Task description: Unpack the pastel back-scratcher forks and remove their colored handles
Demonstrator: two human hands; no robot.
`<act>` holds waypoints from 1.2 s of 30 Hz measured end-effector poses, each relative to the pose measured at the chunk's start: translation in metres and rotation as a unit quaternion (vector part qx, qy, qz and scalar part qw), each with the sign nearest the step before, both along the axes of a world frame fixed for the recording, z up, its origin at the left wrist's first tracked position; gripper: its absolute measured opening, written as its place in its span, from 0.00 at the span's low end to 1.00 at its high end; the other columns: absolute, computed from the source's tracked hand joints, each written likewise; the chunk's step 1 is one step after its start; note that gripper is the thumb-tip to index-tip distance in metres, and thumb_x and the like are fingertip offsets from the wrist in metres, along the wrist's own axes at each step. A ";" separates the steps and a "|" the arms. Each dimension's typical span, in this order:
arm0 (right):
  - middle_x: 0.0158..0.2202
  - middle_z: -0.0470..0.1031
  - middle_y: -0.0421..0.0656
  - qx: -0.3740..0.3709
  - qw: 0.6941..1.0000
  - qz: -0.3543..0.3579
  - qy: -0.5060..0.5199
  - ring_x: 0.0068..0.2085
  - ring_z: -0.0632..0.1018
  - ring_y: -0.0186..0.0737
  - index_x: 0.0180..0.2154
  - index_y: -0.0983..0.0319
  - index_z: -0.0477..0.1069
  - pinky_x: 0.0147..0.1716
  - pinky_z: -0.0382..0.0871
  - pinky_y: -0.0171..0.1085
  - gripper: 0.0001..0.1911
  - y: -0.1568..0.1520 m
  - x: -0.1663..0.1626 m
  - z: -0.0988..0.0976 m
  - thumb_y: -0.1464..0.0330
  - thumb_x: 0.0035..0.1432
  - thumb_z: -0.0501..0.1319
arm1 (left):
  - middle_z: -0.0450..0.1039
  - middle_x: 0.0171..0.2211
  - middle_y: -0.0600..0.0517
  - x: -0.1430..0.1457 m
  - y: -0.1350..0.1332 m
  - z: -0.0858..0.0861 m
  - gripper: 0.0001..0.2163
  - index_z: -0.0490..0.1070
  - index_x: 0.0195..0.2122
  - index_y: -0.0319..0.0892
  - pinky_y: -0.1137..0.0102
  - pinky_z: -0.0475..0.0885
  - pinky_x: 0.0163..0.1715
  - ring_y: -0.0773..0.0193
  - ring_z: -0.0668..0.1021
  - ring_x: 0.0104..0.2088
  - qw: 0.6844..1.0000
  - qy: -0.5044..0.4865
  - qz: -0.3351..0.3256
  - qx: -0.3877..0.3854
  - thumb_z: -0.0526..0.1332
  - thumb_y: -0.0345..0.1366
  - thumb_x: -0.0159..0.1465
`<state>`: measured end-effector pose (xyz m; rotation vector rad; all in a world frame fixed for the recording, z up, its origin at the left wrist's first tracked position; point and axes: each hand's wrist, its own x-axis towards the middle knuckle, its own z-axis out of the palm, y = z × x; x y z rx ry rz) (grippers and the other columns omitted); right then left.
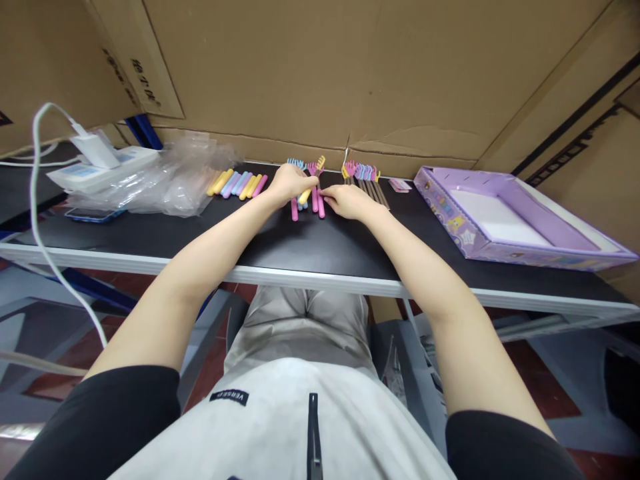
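Note:
In the middle of the black table, my left hand (290, 183) is closed, thumb and fingers pinching a small yellow back scratcher (304, 197). Its claw-shaped head sticks up past my fingertips. My right hand (349, 202) has its fingers bent together at a pink back scratcher (321, 205), touching its handle; their exact hold is partly hidden. Other pink and blue scratchers lie under and between my hands. To the left is a row of yellow, purple, blue and pink handles (243, 185). On the right lie several coloured claw heads on brownish rods (367, 183).
A purple open box (450, 213) stands at the right, near a small card (400, 185). Crumpled clear plastic bags (165, 177), a phone (94, 215) and a white power strip (107, 167) with a cable lie at the left. Cardboard (310, 73) walls the back.

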<state>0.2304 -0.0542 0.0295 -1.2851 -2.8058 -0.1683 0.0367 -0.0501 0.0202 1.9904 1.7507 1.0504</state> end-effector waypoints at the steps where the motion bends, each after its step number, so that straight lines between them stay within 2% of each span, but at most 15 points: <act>1: 0.68 0.75 0.53 0.009 1.000 -0.003 0.010 0.67 0.77 0.52 0.69 0.66 0.73 0.64 0.70 0.45 0.28 0.000 0.000 0.000 0.72 0.75 0.50 | 0.73 0.25 0.48 -0.001 -0.002 0.002 0.10 0.71 0.25 0.41 0.63 0.75 0.38 0.53 0.80 0.37 1.000 0.010 -0.002 0.014 0.62 0.37 0.63; 3: 0.72 0.70 0.55 0.050 0.997 -0.018 0.047 0.71 0.73 0.55 0.72 0.68 0.68 0.67 0.67 0.50 0.30 -0.001 0.000 0.002 0.72 0.74 0.49 | 0.78 0.36 0.44 -0.001 -0.005 0.006 0.06 0.73 0.30 0.40 0.61 0.76 0.45 0.52 0.80 0.43 0.997 0.043 -0.016 0.060 0.62 0.35 0.64; 6: 0.78 0.58 0.57 0.133 0.985 -0.035 0.107 0.76 0.64 0.57 0.77 0.69 0.58 0.72 0.59 0.57 0.35 -0.005 0.001 0.009 0.70 0.73 0.51 | 0.79 0.50 0.42 -0.001 -0.011 0.010 0.02 0.75 0.34 0.41 0.54 0.73 0.57 0.49 0.78 0.52 0.984 0.107 -0.065 0.130 0.63 0.32 0.62; 8: 0.79 0.55 0.55 0.165 0.979 -0.030 0.116 0.78 0.60 0.57 0.78 0.65 0.57 0.74 0.52 0.61 0.35 -0.007 0.002 0.013 0.70 0.73 0.52 | 0.77 0.53 0.42 -0.001 -0.013 0.012 0.01 0.74 0.34 0.42 0.51 0.71 0.61 0.46 0.77 0.56 0.971 0.140 -0.110 0.157 0.64 0.31 0.61; 9: 0.79 0.57 0.53 0.170 0.979 -0.023 0.111 0.78 0.60 0.56 0.77 0.63 0.60 0.75 0.49 0.62 0.34 -0.007 0.003 0.015 0.69 0.73 0.52 | 0.77 0.54 0.42 0.000 -0.013 0.012 0.00 0.73 0.33 0.42 0.50 0.70 0.62 0.46 0.77 0.57 0.966 0.151 -0.131 0.166 0.64 0.31 0.61; 12: 0.68 0.74 0.52 0.158 0.984 0.006 0.082 0.72 0.68 0.55 0.68 0.58 0.73 0.75 0.46 0.62 0.27 -0.003 0.005 0.015 0.71 0.73 0.51 | 0.77 0.52 0.41 0.001 -0.013 0.010 0.03 0.71 0.32 0.43 0.54 0.72 0.57 0.48 0.78 0.54 0.953 0.166 -0.173 0.183 0.64 0.30 0.60; 14: 0.57 0.82 0.53 0.141 0.988 0.021 0.067 0.64 0.76 0.55 0.62 0.60 0.78 0.72 0.52 0.60 0.25 0.002 0.005 0.012 0.72 0.71 0.51 | 0.78 0.49 0.41 0.001 -0.011 0.007 0.04 0.70 0.32 0.43 0.58 0.74 0.52 0.51 0.80 0.48 0.951 0.171 -0.182 0.184 0.64 0.30 0.61; 16: 0.50 0.84 0.55 0.124 0.991 0.021 0.054 0.57 0.79 0.56 0.56 0.64 0.81 0.65 0.60 0.55 0.23 0.006 0.006 0.010 0.74 0.70 0.51 | 0.79 0.43 0.43 -0.001 -0.010 0.004 0.03 0.70 0.34 0.44 0.62 0.73 0.46 0.53 0.80 0.43 0.951 0.180 -0.182 0.172 0.64 0.30 0.62; 18: 0.49 0.84 0.57 0.111 0.993 0.010 0.042 0.55 0.80 0.56 0.53 0.66 0.82 0.59 0.64 0.50 0.22 0.007 0.007 0.010 0.74 0.70 0.50 | 0.78 0.37 0.46 -0.003 -0.009 0.002 0.01 0.71 0.37 0.44 0.64 0.72 0.42 0.55 0.79 0.38 0.954 0.184 -0.180 0.155 0.63 0.33 0.66; 21: 0.52 0.83 0.58 0.094 0.995 0.012 0.037 0.55 0.80 0.55 0.53 0.68 0.81 0.55 0.66 0.45 0.21 0.006 0.007 0.012 0.73 0.71 0.50 | 0.77 0.32 0.49 -0.005 -0.010 0.000 0.04 0.72 0.41 0.45 0.67 0.69 0.38 0.55 0.80 0.36 0.956 0.182 -0.183 0.139 0.62 0.39 0.70; 24: 0.53 0.82 0.59 0.086 0.995 0.034 0.041 0.55 0.80 0.55 0.54 0.69 0.80 0.54 0.67 0.43 0.21 0.005 0.007 0.013 0.72 0.72 0.51 | 0.78 0.32 0.49 -0.006 -0.011 0.000 0.07 0.73 0.42 0.45 0.68 0.68 0.38 0.54 0.81 0.37 0.956 0.190 -0.181 0.133 0.61 0.42 0.72; 29: 0.53 0.82 0.58 0.087 0.993 0.062 0.052 0.55 0.80 0.54 0.56 0.69 0.80 0.54 0.67 0.43 0.21 0.007 0.007 0.010 0.72 0.72 0.52 | 0.81 0.35 0.47 -0.004 -0.011 0.002 0.08 0.75 0.41 0.44 0.67 0.68 0.39 0.53 0.83 0.39 0.953 0.217 -0.175 0.121 0.61 0.42 0.72; 36: 0.52 0.83 0.57 0.090 0.995 0.018 0.030 0.54 0.81 0.54 0.54 0.66 0.82 0.51 0.67 0.43 0.22 0.001 0.005 0.012 0.68 0.75 0.51 | 0.80 0.32 0.47 -0.003 -0.009 0.002 0.09 0.75 0.37 0.44 0.66 0.69 0.40 0.53 0.82 0.38 0.957 0.200 -0.176 0.116 0.60 0.41 0.72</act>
